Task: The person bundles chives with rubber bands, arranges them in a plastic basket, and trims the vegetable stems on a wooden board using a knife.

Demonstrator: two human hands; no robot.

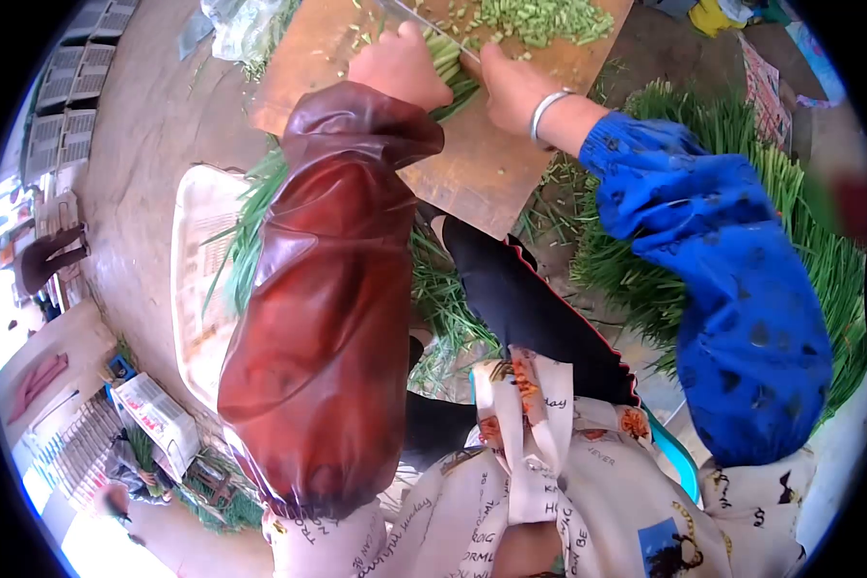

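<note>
Head camera: green stalks (445,53) lie beneath the left hand (400,67), which is clamped over the bunch on a wooden board (472,193), apparently to steady it against the knife (429,24). The right hand (515,91), a bangle (541,118) at its wrist, grips the handle, likely to guide the blade. Beyond that hand sit chopped pieces (539,19), seemingly clear of the blade's path. To its right masses a heap of long greens (669,108), probably for easy reach; nearer the body than the left hand, leafy strands (260,226) drape over a pale basket (181,289). Counted: two hands, one knife, board, bangle, heap and basket; stalks, strands and pieces defy counting
</note>
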